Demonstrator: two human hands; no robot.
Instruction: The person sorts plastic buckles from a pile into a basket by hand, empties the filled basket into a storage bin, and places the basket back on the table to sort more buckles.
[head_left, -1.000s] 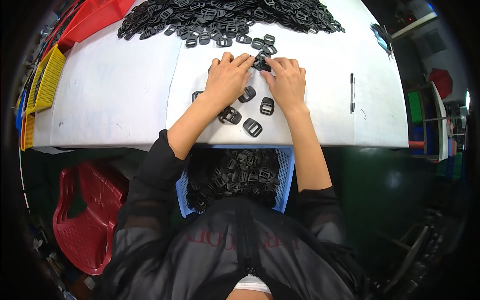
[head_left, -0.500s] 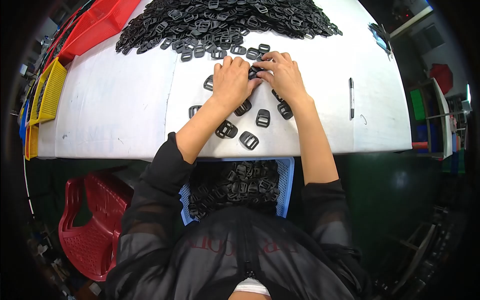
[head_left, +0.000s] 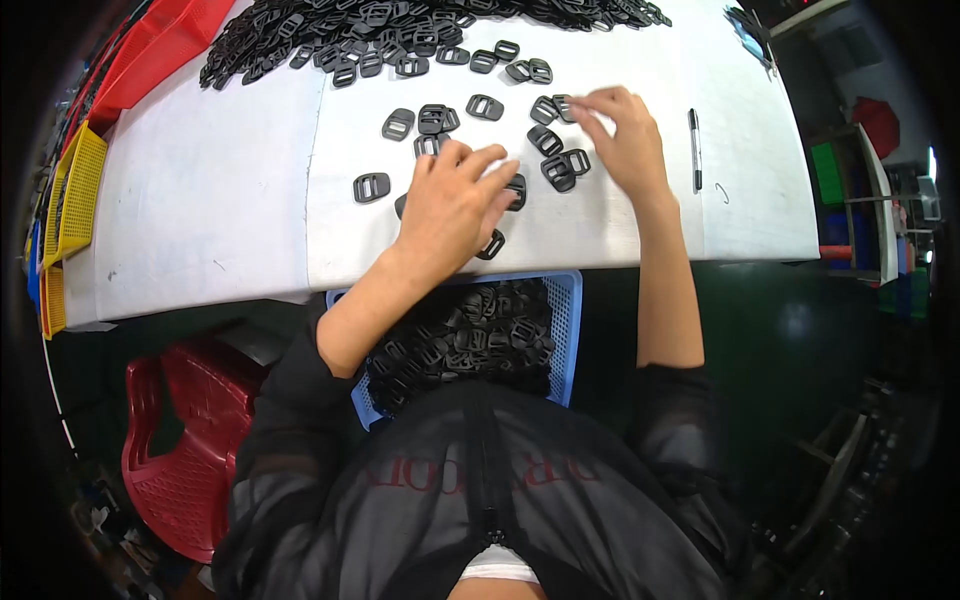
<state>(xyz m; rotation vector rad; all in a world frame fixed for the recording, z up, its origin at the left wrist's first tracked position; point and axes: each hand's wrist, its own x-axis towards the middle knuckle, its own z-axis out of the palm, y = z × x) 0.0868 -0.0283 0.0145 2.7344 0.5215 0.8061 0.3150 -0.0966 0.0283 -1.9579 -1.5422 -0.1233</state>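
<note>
Black plastic strap buckles lie scattered on the white table in front of me. My left hand (head_left: 452, 205) hovers low over the near part of the table, fingers curved and apart. Its thumb is next to a buckle (head_left: 516, 192), and another buckle (head_left: 491, 244) shows partly below it. On the right, my right hand (head_left: 628, 138) has thumb and forefinger apart, the fingertips at a buckle (head_left: 564, 107). Close to that hand are an overlapping pair, one of them a dark buckle (head_left: 558, 173), and a single buckle (head_left: 545, 140). My left hand hides some pieces.
A large heap of buckles (head_left: 400, 28) covers the table's far side. Below the front edge sits a blue basket (head_left: 568, 340) full of buckles. Red (head_left: 165, 60) and yellow baskets (head_left: 80, 195) line the left; a pen (head_left: 695, 150) lies right. A red chair (head_left: 190, 450) stands lower left.
My hands, together over buckles near the heap before, have separated. The left came nearer the front edge; the right went outward. Loose buckles now lie spread between them. The view has shifted too.
</note>
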